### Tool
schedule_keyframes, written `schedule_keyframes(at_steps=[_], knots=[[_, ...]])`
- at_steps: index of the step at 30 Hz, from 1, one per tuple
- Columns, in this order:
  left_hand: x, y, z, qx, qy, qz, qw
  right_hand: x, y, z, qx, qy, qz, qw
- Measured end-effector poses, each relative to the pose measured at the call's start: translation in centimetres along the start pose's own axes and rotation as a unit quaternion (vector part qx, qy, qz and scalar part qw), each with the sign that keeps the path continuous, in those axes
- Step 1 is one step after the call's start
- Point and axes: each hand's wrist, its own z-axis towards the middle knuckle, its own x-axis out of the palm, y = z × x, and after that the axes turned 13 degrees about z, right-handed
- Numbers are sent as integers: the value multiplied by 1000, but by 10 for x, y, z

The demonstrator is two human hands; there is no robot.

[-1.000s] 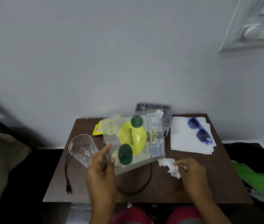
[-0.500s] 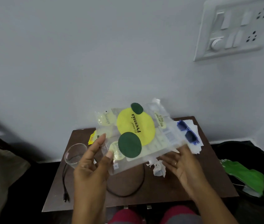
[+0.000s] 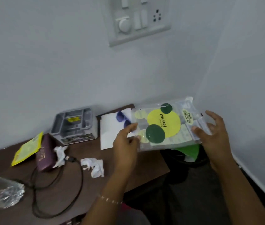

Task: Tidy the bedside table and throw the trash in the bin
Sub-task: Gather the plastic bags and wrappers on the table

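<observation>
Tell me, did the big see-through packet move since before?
Yes. Against the table, the packet went right: it was over the table's middle; now the left hand and right hand hold it past the right edge, above the black bin.

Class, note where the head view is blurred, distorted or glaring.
Head view: light is soft and even; the glass at the lower left edge is smeared and stretched; the clear packet has a mild sheen, its print legible; the switch panel leans.
</observation>
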Motion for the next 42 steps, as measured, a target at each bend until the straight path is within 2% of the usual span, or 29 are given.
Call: schedule_keyframes(at_steps=[4,8,10,12,14,16,18,20,22,24,27,28,29,31,32,33,36,38,42], knots=[[64,-2,22,20,54,68,996,-40,-27,23,-63,-92,-128,985],[113,8,36,31,128,105,986,-69,-62,42,-77,-151,-155,973],[129,15,42,28,174,134,975,-82,-88,53,-65,-137,-195,969],[136,22,45,32,185,173,967,-91,-113,60,-4,-97,-282,954],[136,27,43,36,178,204,962,-91,-136,59,25,-61,-445,893],[134,27,36,50,168,209,962,-78,-152,51,-19,23,-559,829],[132,28,29,66,158,199,965,-59,-165,41,-47,129,-577,805],[130,29,24,72,149,186,968,-46,-177,34,-28,189,-602,775],[125,30,21,70,144,175,971,-45,-189,33,24,249,-651,717],[115,28,16,76,137,161,975,-48,-195,39,53,288,-687,666],[92,23,7,98,111,132,980,-50,-193,44,50,302,-710,634],[82,22,5,99,101,118,983,-50,-189,45,31,289,-708,644],[71,22,4,97,90,102,986,-49,-185,47,-5,256,-685,682],[44,27,1,90,50,72,992,-42,-171,43,-61,157,-577,799],[28,32,0,80,23,62,995,-38,-163,39,-74,117,-522,842],[12,37,-3,59,-4,50,997,-34,-156,35,-82,85,-481,869],[-39,61,-15,-36,-72,-6,997,-15,-136,17,-49,26,-348,936],[-72,77,-23,-82,-129,-42,987,10,-119,-1,-33,37,-238,970],[-130,101,-25,-156,-274,-142,938,91,-71,-48,-83,31,-123,988]])
